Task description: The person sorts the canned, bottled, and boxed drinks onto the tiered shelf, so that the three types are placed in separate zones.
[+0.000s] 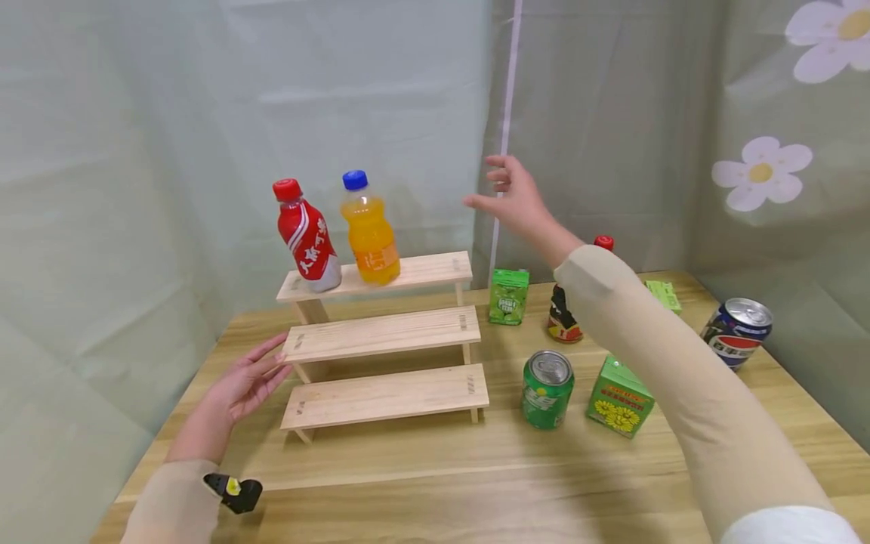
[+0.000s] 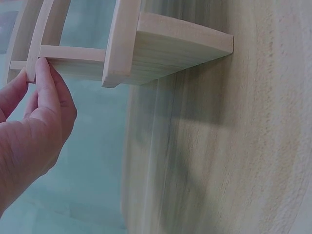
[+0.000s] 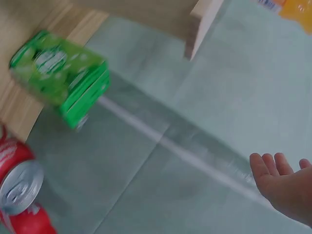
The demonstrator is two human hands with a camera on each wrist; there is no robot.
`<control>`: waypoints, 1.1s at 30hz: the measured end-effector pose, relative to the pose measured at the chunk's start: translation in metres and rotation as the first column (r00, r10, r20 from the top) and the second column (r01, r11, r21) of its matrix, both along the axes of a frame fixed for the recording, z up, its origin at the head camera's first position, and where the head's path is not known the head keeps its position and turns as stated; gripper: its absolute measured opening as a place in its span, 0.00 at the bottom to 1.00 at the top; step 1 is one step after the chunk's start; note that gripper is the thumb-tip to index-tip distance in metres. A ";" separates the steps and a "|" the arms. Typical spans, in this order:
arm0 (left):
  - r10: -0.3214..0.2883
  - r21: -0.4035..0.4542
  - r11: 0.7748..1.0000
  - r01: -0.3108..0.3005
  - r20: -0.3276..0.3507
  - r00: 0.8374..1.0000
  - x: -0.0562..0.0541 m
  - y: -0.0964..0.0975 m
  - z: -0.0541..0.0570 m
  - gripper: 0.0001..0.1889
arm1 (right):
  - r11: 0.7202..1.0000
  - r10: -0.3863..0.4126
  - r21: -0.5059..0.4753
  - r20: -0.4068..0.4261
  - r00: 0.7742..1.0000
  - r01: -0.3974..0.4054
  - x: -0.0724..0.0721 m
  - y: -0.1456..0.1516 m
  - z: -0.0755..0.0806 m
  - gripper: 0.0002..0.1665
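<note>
A three-step wooden display stand [image 1: 381, 336] stands on the table, with a red-capped red bottle [image 1: 307, 238] and a blue-capped orange drink bottle [image 1: 370, 234] upright on its top step. My left hand [image 1: 248, 385] is at the stand's left side; in the left wrist view its thumb and fingertips [image 2: 43, 63] pinch the end of the middle step. My right hand [image 1: 519, 196] is raised in the air to the right of the top step, fingers apart and holding nothing. Beneath it in the head view is a green drink carton [image 1: 508, 297].
Right of the stand are a green can [image 1: 547, 389], a green carton with yellow flowers [image 1: 620, 398] and a dark blue can [image 1: 737, 332]. My right sleeve partly covers a red-capped bottle [image 1: 564, 317]. A red can [image 3: 20, 183] shows in the right wrist view. Curtains [image 1: 381, 91] enclose the table.
</note>
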State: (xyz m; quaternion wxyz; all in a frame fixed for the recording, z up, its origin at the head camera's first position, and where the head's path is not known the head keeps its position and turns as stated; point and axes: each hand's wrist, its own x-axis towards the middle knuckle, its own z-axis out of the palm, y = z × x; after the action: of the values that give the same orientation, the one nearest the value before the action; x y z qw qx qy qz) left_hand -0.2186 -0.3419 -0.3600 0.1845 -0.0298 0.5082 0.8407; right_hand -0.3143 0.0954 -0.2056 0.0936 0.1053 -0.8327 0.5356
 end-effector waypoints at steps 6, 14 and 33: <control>-0.004 0.015 1.000 0.004 -0.007 1.000 -0.001 0.002 -0.001 0.19 | 0.999 -0.049 0.017 -0.004 0.999 0.049 0.001 0.028 -0.007 0.46; 0.001 0.011 1.000 -0.001 0.000 1.000 0.000 0.002 -0.001 0.19 | 0.993 -0.097 0.073 0.010 0.995 0.096 0.008 0.063 -0.020 0.49; 0.014 0.011 1.000 -0.014 0.017 1.000 0.001 0.003 -0.001 0.19 | 0.964 -0.227 0.145 0.020 0.974 0.222 0.020 0.128 -0.062 0.55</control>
State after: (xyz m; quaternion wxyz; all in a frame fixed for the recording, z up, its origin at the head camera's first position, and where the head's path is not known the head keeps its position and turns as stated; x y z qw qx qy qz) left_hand -0.2177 -0.3385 -0.3607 0.1832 -0.0396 0.5017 0.8445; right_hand -0.2939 0.2239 -0.2677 0.1306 0.0069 -0.8767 0.4629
